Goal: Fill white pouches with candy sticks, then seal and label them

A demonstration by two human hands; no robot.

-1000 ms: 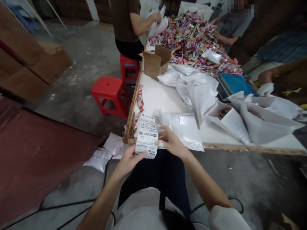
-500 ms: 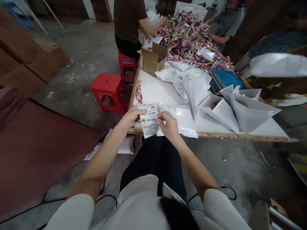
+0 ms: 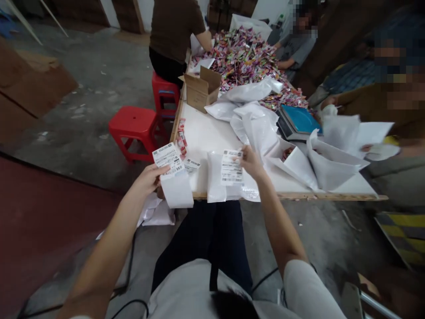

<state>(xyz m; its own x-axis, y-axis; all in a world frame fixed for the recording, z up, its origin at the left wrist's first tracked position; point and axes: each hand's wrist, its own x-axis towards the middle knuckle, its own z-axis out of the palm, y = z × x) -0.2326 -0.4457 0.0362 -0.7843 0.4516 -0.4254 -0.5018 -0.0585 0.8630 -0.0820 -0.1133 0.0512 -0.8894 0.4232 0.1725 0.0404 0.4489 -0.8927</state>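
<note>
My left hand (image 3: 151, 177) pinches a strip of printed labels (image 3: 168, 159), its blank white backing hanging down over the table's front edge. Another printed piece lies just right of it. With thumb and fingers closed, my right hand (image 3: 249, 160) grips the upper right corner of a single label (image 3: 231, 168). That label is over a flat white mailer bag (image 3: 215, 179) at the table's front edge; whether it touches the bag all over I cannot tell.
Open and filled white bags (image 3: 332, 164), a blue-topped scale (image 3: 299, 119) and an open carton (image 3: 197, 91) stand on the table (image 3: 199, 133). Small packets (image 3: 245, 53) are heaped behind. Red stools (image 3: 133, 119) stand left. People work around the far side and right.
My hands have moved apart, the right one carrying a single label over the bag, the left holding the strip further left. A white bag now lies across the packets' near edge.
</note>
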